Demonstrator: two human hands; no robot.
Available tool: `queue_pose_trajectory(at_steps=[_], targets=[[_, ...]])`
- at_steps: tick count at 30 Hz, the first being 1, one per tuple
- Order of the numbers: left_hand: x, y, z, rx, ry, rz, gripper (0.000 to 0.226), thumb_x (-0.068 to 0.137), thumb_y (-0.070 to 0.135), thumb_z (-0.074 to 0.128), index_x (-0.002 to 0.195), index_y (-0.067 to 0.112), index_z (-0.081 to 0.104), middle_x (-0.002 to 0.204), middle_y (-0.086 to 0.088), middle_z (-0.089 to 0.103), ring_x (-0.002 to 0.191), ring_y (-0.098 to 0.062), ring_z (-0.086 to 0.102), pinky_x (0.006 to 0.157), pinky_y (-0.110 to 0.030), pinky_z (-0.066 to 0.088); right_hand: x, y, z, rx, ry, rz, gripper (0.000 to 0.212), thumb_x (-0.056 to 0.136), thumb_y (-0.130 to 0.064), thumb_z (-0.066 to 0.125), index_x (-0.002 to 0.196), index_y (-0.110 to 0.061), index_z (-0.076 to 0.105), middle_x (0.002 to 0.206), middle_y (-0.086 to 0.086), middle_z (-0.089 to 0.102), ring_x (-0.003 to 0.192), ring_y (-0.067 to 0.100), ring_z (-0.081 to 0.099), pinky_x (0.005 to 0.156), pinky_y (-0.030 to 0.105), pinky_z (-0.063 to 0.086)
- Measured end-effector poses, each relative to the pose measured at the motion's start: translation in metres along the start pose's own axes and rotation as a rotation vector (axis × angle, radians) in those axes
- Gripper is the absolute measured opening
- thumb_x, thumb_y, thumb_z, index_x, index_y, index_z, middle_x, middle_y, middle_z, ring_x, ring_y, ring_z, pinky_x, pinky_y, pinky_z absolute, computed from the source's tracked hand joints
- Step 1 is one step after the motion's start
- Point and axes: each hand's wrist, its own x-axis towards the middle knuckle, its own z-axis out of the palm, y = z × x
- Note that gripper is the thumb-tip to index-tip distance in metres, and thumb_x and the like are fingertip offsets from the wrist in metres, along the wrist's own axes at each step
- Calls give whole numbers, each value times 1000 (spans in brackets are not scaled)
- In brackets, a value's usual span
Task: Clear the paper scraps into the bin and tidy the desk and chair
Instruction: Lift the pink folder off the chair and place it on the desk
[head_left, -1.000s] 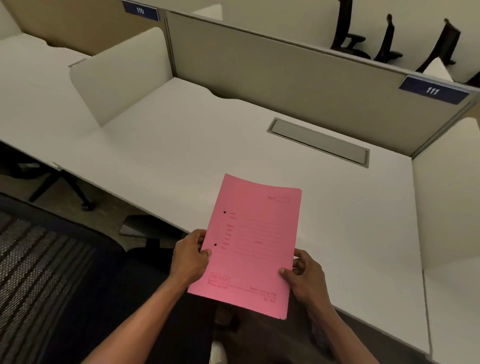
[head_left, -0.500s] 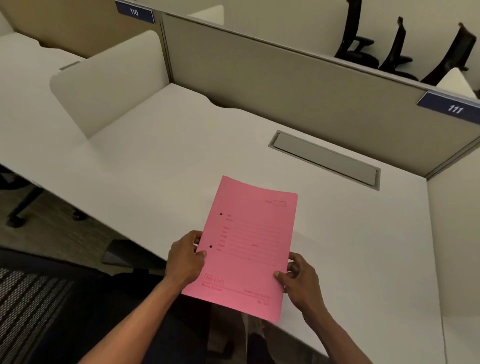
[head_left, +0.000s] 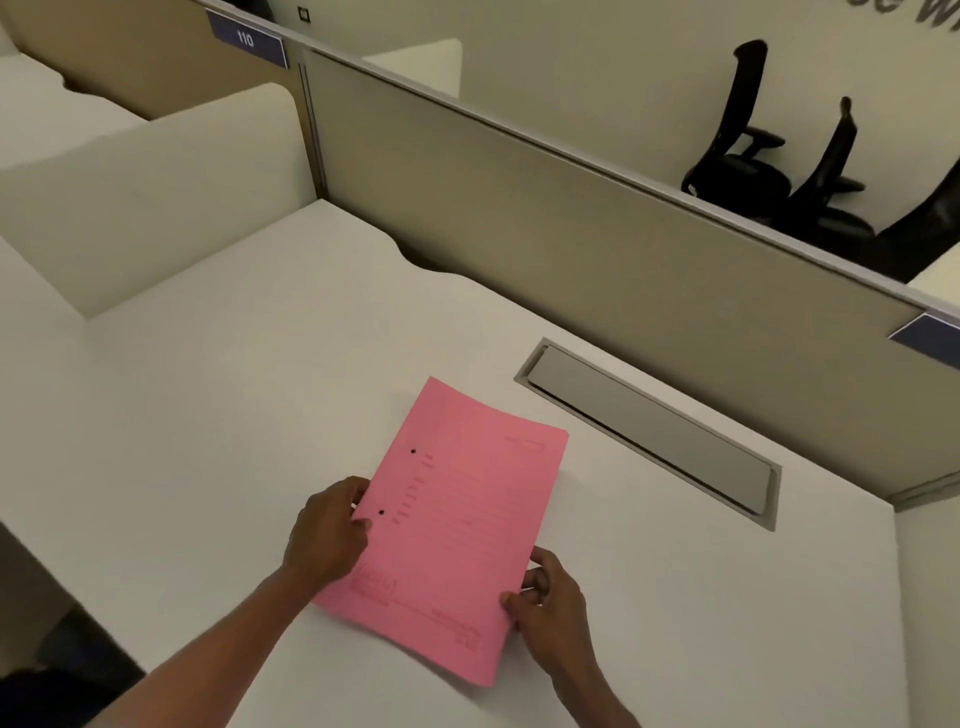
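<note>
A pink file folder (head_left: 457, 525) with two punch holes and printed lines lies low over the white desk (head_left: 218, 415), near its front middle. My left hand (head_left: 327, 535) grips the folder's left edge beside the lower punch hole. My right hand (head_left: 550, 597) pinches the folder's lower right edge. The folder's far end points toward the cable tray. No paper scraps and no bin show in this view.
A grey cable tray lid (head_left: 649, 431) is set into the desk behind the folder. A beige partition (head_left: 571, 218) closes the back, a white side divider (head_left: 156, 197) stands left. Black office chairs (head_left: 753, 166) stand beyond the partition. The desk's front edge runs at lower left.
Both hands have carried the pink folder forward from the desk's front edge to over the desk's middle. The view has shifted forward, so the chair and floor have dropped out of sight.
</note>
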Motion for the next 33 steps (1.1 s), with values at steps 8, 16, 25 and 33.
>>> queue_pose_trajectory(at_steps=[8, 16, 25, 33], targets=[[102, 34, 10, 91, 54, 4, 45, 89, 3, 69, 131, 20, 70, 126, -3, 75, 112, -30, 71, 99, -44, 57, 103, -24, 2, -38, 21, 3, 56, 82, -1, 77, 129, -28, 67, 85, 1, 77, 70, 17, 75, 80, 43, 65], [182, 72, 12, 184, 127, 60, 42, 91, 5, 70, 133, 8, 68, 123, -14, 71, 113, -38, 69, 99, -45, 55, 183, -55, 8, -67, 159, -5, 61, 83, -7, 81, 137, -27, 61, 97, -4, 79, 90, 22, 77, 91, 46, 62], [234, 103, 4, 332, 88, 107, 55, 92, 36, 76, 141, 14, 65, 150, -10, 59, 138, -34, 55, 112, -49, 50, 246, -92, 26, -26, 218, -78, 48, 82, -3, 86, 123, -20, 69, 88, -4, 74, 80, 23, 77, 75, 48, 69], [264, 108, 8, 540, 33, 117, 67, 90, 52, 74, 140, 11, 56, 146, -14, 50, 135, -37, 53, 107, -50, 52, 280, -114, 36, -174, 232, -138, 42, 86, -16, 87, 122, -18, 66, 111, 4, 79, 102, 25, 76, 91, 37, 59]])
